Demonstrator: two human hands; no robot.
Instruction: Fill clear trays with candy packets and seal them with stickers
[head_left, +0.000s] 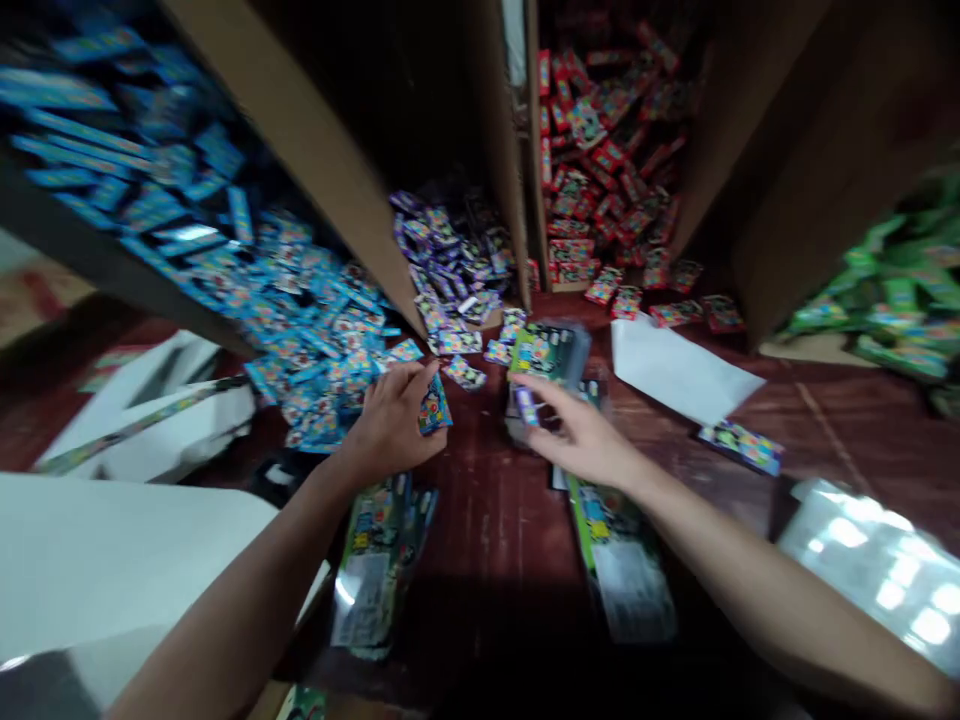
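Note:
My left hand (394,420) is closed around a small blue printed packet (434,408), just in front of the heap of blue packets (322,340). Between the thumb and fingers of my right hand (574,430) is a small purple packet (526,405). That hand is over a green-and-black printed pouch (547,350), which it partly hides. A stack of similar pouches (619,560) lies below my right wrist, and another stack (373,570) lies near my left forearm. Some edges are blurred.
Cardboard dividers (300,140) separate heaps of purple packets (454,260), red packets (600,180) and green packets (900,290). White paper (682,370) lies right of centre on the dark red table (487,520). Clear plastic (870,570) is at the right, white sheets (112,560) at the left.

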